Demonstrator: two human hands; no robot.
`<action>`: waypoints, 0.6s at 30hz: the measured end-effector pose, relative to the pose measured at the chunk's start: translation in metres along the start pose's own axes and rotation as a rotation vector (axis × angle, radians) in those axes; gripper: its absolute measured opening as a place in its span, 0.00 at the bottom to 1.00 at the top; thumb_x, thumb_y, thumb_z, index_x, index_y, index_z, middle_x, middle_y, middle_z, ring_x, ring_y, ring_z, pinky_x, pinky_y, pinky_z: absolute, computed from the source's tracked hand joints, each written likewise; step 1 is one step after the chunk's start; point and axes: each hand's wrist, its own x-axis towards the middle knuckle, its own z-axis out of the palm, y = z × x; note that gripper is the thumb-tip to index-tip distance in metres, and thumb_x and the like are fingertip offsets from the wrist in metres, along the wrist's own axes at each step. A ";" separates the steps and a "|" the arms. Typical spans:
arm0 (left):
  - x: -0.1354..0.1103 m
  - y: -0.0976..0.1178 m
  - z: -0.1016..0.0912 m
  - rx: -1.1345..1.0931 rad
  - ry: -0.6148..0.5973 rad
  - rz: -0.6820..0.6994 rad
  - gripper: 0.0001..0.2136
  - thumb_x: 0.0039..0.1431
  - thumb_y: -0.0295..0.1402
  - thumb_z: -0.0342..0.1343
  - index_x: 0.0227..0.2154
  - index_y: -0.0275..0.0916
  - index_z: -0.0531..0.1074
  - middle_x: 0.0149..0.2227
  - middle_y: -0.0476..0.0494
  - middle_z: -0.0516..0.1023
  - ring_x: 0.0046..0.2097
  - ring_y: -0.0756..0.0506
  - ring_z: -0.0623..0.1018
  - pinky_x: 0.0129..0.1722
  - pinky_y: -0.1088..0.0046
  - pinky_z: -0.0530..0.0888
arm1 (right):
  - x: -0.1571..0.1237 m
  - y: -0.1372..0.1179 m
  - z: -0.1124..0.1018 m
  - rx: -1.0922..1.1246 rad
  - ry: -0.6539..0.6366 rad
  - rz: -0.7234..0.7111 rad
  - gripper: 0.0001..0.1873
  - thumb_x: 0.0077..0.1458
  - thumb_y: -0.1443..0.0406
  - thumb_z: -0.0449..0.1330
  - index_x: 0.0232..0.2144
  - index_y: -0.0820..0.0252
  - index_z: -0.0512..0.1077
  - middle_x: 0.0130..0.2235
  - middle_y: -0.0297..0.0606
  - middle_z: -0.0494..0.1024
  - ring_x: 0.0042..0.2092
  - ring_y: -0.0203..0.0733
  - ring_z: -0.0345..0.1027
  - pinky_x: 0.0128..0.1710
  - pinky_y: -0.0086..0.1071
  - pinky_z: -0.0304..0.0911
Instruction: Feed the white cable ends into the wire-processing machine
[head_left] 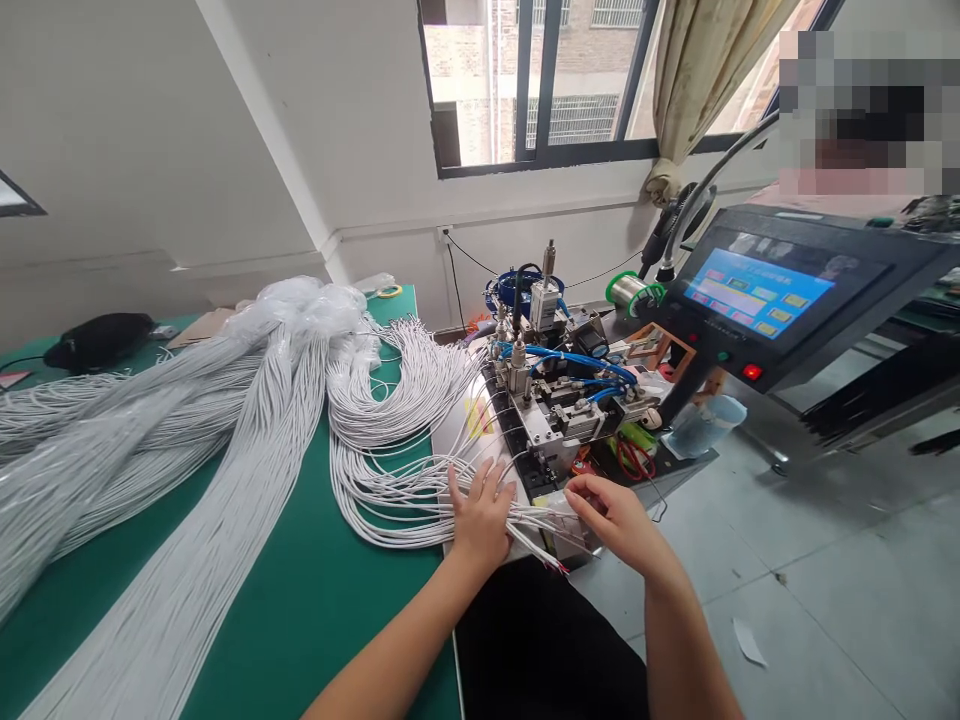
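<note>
My left hand [482, 515] lies palm down with spread fingers on a bundle of white cables [397, 500] at the table's right edge. The loose cable ends [551, 562] stick out to the right past that hand, some with red tips. Over the ends, my right hand [616, 520] is closed in a pinch, thumb against forefinger, at the end of a white cable; the fingers partly hide it. Directly ahead of both hands stands a bench machine [555, 390] with metal cylinders and blue air hoses.
Long bundles of white cables [225, 510] in clear plastic cover the green table [292, 620]. On the right, a control screen [757, 290] on a post overhangs the floor. A green-flanged spool of wire [634, 293] and a clear plastic tub [705, 425] flank the machine. Another person is behind the screen.
</note>
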 end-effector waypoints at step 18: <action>-0.003 -0.009 0.000 -0.186 0.009 0.334 0.13 0.59 0.35 0.49 0.45 0.40 0.72 0.38 0.42 0.77 0.40 0.45 0.75 0.41 0.69 0.69 | -0.012 -0.005 -0.015 -0.206 -0.216 -0.107 0.14 0.59 0.58 0.53 0.26 0.57 0.71 0.26 0.35 0.73 0.30 0.39 0.63 0.29 0.30 0.55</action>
